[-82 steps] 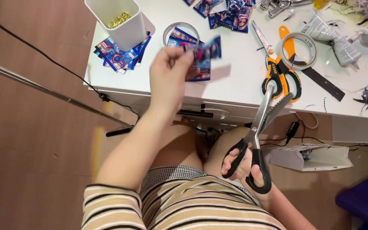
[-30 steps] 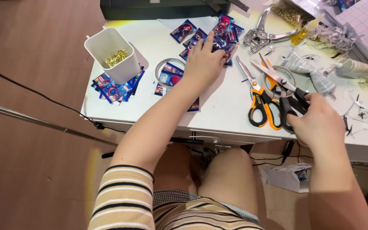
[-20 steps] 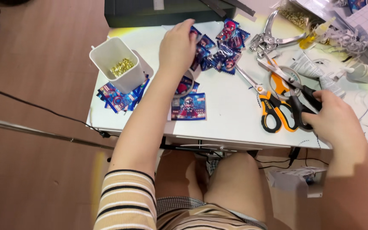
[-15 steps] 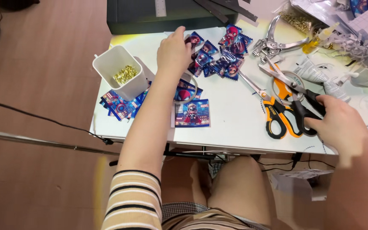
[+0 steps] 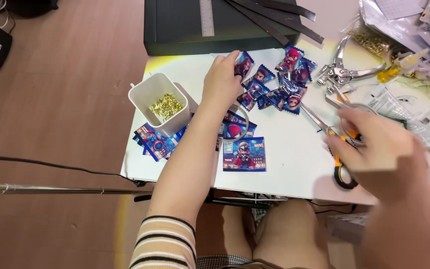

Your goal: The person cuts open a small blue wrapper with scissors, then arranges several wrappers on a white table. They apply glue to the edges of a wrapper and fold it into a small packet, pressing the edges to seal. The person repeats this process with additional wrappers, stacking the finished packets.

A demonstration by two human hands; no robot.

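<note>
Now the left hand [image 5: 222, 82] has pushed further up the white surface [image 5: 294, 169] than half a second ago, and its fingertips land on a packet [image 5: 244, 64] at the near edge of the loose pile of packets [image 5: 279, 84]. Fingers curled, thumb side on the foil — touching, but whether it's actually pinched I cannot tell. Behind the wrist, the card [image 5: 244, 154] with the cartoon figure lies flat by the front edge, same spot as before, just below the clear ring [image 5: 237, 124]. The white cup [image 5: 159, 103] of gold eyelets sits left of the forearm, on top of a fan of blue cards [image 5: 156, 142].

Over on the right, the right hand [image 5: 374, 149] has lifted off the scissors [image 5: 342, 164] — earlier it was resting on the handles, now it's blurred, fingers loosely spread, holding nothing. The orange handles lie beneath it on the surface, blades pointing up towards the metal pliers [image 5: 344, 72].
</note>
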